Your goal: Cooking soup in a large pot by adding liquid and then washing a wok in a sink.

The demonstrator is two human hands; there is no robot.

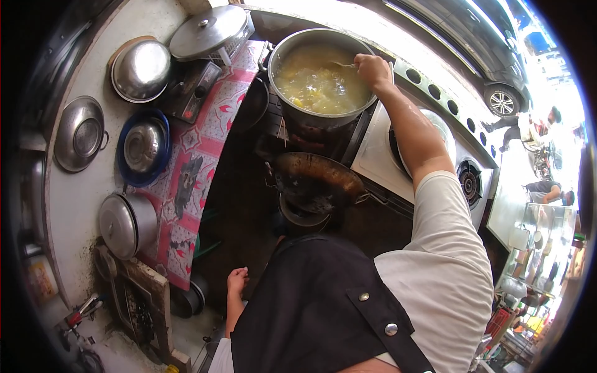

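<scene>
A large metal stockpot (322,116) stands at the top centre, full of bubbling yellowish broth (322,84) with pale and yellow pieces in it. My right hand (374,72) reaches over its right rim, gripping a metal spoon or ladle (343,64) whose far end dips under the liquid. My left hand (238,279) hangs low beside my dark apron (308,303), fingers loosely curled, holding nothing that I can see. Between my body and the pot is a soot-blackened wok (322,182), tilted so that its browned inner side shows.
A table with a pink patterned cloth (205,140) runs along the left, bearing metal bowls, a blue basin (122,158), a lidded pot (133,228) and a portable stove (191,91). At right are a white stovetop (378,144) and a gas burner (468,182). A car (480,42) and people are beyond.
</scene>
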